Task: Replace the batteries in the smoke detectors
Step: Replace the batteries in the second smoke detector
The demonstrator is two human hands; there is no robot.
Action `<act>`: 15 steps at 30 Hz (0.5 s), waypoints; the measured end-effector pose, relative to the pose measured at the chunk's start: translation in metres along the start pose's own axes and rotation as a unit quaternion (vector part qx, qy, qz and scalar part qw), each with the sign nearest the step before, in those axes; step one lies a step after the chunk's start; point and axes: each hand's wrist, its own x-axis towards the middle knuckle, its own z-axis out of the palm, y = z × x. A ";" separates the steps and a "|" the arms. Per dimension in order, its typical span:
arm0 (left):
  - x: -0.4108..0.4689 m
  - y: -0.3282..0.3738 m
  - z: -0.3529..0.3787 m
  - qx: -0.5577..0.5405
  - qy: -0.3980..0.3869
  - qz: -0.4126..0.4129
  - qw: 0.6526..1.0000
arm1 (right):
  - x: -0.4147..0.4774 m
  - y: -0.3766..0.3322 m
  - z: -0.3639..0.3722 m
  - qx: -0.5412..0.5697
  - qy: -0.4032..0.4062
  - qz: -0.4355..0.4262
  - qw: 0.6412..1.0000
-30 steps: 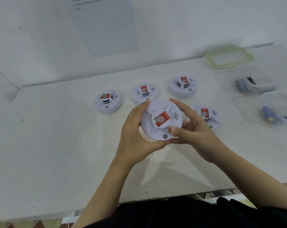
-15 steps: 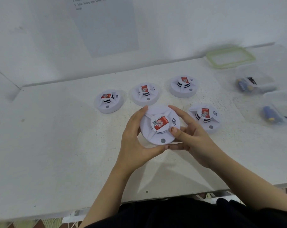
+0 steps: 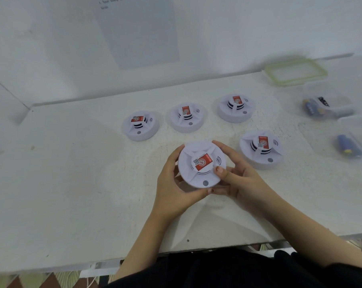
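Single head-worn view, looking forward and down, close over table [image 3: 72, 183]

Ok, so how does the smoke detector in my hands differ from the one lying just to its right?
The held detector is gripped at its rim by the left hand and right hand; the detector on the right lies untouched on the table. The held one faces the camera, hiding its dark side slits; the other shows them. Both are white, round, with a red sticker.
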 end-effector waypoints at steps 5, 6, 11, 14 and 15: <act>0.001 -0.003 -0.001 0.003 0.001 0.004 1.000 | 0.000 0.000 -0.001 0.005 -0.003 0.003 1.000; 0.001 -0.003 -0.001 0.003 0.001 0.003 1.000 | 0.000 0.000 -0.001 0.007 -0.004 0.002 1.000; 0.001 -0.002 -0.001 0.007 0.000 0.011 1.000 | -0.001 0.000 0.000 0.010 -0.004 0.001 1.000; 0.001 -0.002 -0.001 0.012 0.001 0.016 1.000 | 0.000 0.000 -0.001 0.012 -0.002 0.002 1.000; 0.001 -0.002 -0.001 0.015 0.000 0.018 1.000 | 0.000 0.001 -0.001 0.013 -0.002 0.001 1.000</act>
